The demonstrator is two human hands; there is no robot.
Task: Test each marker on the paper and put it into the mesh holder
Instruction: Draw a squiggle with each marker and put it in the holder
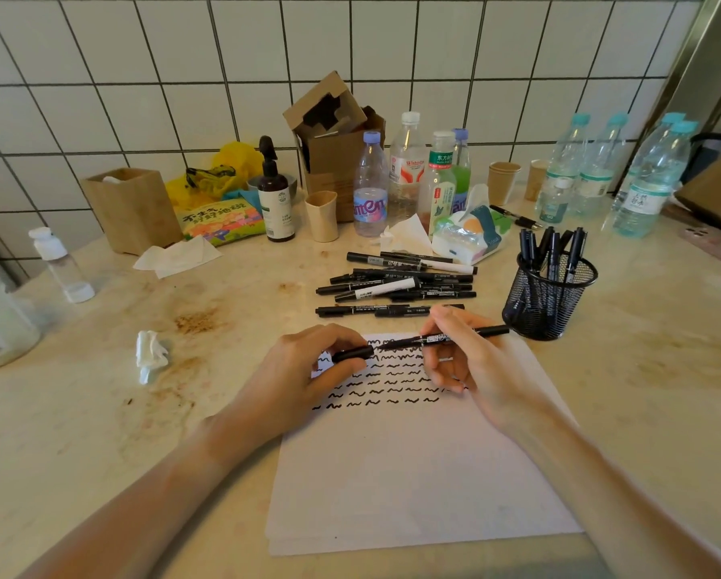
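Note:
A white sheet of paper [413,474] lies on the counter with rows of black squiggles across its top. My right hand [471,365] grips a black marker [467,334], its bare tip pointing left just above the paper's top edge. My left hand [308,369] pinches the marker's black cap [352,353], whose open end sits just left of the tip. A pile of several black and white markers [396,284] lies beyond the paper. The black mesh holder [548,298] stands to the right with several markers upright in it.
Water bottles [647,181], a cardboard box [333,144], a wipes packet [471,236], paper cups [501,177] and a pump bottle [275,198] crowd the back by the tiled wall. A crumpled tissue [152,355] lies left of the paper. A wooden box [131,208] stands at the back left.

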